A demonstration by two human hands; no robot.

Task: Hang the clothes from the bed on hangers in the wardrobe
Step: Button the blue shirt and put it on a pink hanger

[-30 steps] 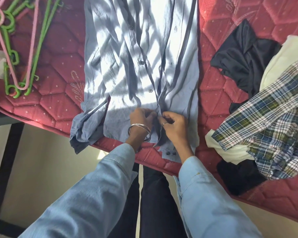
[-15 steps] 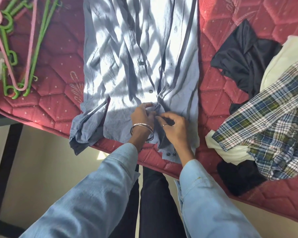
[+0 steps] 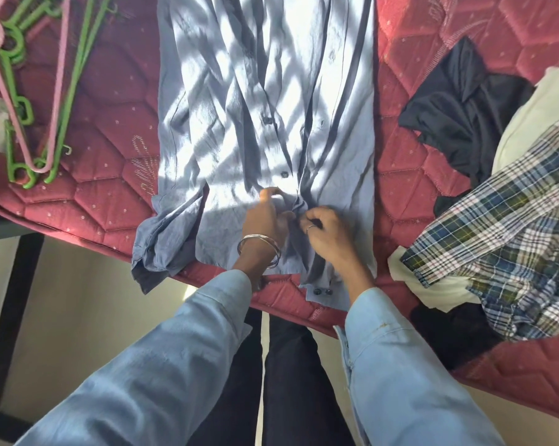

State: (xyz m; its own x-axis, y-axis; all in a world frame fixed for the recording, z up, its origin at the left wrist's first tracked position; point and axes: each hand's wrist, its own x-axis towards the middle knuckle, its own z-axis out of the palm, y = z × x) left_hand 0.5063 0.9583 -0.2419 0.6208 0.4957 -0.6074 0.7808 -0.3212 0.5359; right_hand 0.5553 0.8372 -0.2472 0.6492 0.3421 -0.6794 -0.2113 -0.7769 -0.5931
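My two arms in light blue sleeves reach out over my dark trousers to the bed, which has a red quilted cover. The blue shirt lies flat on the bed with its front facing up, and its bottom edge hangs a little over the side of the bed nearest to me. My left hand is on the shirt near that bottom edge, just left of the row of buttons. It wears silver bangles on the wrist, and its fingers are bent and pinch the cloth by the button strip. My right hand is right beside it, with a ring on one finger, and its grip is curled small and pinches the other edge of the shirt's front. The two hands almost touch. Right of the shirt is a heap of clothes: a checked shirt on top, a cream cloth under it and a black cloth just behind. Left of the shirt, farther back, green hangers and a pink hanger lie together on the bed.
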